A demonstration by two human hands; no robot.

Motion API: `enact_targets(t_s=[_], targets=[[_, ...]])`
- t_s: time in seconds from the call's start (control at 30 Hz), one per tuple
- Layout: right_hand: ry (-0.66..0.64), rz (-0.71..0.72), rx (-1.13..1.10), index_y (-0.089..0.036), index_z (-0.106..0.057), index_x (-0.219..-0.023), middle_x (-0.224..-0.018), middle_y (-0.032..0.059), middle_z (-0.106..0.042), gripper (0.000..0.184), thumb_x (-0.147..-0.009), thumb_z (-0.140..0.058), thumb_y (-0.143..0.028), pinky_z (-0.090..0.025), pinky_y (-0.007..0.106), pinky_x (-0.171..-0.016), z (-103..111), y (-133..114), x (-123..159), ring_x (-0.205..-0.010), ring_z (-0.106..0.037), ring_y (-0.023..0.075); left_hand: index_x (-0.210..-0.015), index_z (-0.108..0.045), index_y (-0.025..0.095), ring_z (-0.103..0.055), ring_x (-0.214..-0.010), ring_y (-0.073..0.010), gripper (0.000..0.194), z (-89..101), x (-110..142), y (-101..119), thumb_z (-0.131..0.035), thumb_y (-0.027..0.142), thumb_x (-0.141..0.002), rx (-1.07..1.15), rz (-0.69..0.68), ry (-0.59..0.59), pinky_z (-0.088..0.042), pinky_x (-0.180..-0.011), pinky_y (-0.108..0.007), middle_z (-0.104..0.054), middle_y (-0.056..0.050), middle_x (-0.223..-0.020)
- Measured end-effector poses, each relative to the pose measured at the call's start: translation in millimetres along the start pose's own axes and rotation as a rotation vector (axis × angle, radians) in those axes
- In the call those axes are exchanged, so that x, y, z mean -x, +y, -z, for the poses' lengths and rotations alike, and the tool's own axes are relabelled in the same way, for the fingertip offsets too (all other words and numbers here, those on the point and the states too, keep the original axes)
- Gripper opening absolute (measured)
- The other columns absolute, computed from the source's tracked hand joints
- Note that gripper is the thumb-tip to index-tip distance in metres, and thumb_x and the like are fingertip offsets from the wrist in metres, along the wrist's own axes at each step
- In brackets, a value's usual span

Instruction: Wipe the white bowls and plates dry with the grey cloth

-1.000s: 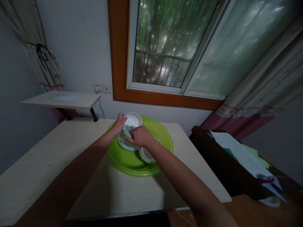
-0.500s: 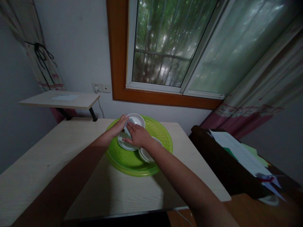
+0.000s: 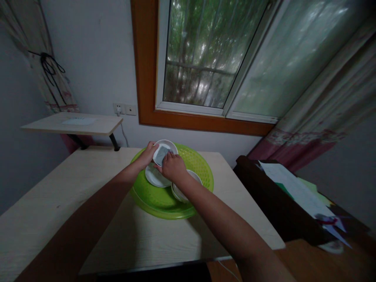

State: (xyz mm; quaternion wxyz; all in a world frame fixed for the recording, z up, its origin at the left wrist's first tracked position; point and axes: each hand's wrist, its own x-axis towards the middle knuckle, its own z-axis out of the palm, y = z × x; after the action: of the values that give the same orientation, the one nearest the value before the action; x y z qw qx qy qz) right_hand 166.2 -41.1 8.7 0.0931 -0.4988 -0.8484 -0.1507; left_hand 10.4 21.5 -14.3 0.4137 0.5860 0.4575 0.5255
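Observation:
A round green basket sits on the pale wooden table and holds several white dishes. My left hand grips the left rim of a tilted white plate held above the basket. My right hand presses a small grey cloth against that plate's face. A second white plate lies flat under the hands, and a white bowl rests by my right wrist.
A small raised shelf stands at the table's back left, under a wall socket. A dark cabinet with papers stands to the right. A window and curtains fill the wall behind.
The held plate has tilted up more toward me, and my right hand with the cloth has slid slightly up and right across its face.

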Motion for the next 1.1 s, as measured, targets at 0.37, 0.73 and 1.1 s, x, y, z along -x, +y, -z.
enact_targets(t_s=[0.37,0.73,1.1], targets=[[-0.138,0.042,-0.06,-0.013,-0.075,-0.105,-0.098,0.0185,-0.076,0.051,-0.099,-0.043,-0.052,-0.051,0.035,-0.081,10.8,3.1,-0.5,-0.089,-0.072,0.0279,-0.11,-0.051,0.022,-0.058,-0.085,-0.02,0.041,2.7,-0.5,-3.3,-0.045,0.058,-0.09,-0.084,0.003,0.026,-0.046,-0.074,-0.03,-0.06,-0.003,-0.092],[-0.047,0.124,-0.521,-0.019,-0.06,-0.132,-0.122,0.0099,-0.071,0.051,-0.103,-0.037,-0.054,-0.047,0.029,-0.091,3.2,10.5,-0.5,-0.106,-0.069,0.0224,-0.109,-0.054,0.021,-0.058,-0.098,-0.0216,0.044,3.9,3.6,1.4,-0.048,0.06,-0.09,0.006,-0.066,0.0,-0.046,-0.091,-0.033,-0.061,-0.006,-0.103],[0.054,0.104,-0.719,-0.018,-0.074,-0.112,-0.113,0.0067,-0.075,0.064,-0.107,-0.017,-0.047,-0.043,0.026,-0.098,-0.1,22.6,-5.8,-0.107,-0.067,0.0162,-0.112,-0.05,0.019,-0.057,-0.105,-0.0234,0.041,3.5,3.1,8.5,-0.045,0.055,-0.092,-0.028,-0.027,0.106,-0.043,-0.096,-0.036,-0.059,-0.009,-0.109]])
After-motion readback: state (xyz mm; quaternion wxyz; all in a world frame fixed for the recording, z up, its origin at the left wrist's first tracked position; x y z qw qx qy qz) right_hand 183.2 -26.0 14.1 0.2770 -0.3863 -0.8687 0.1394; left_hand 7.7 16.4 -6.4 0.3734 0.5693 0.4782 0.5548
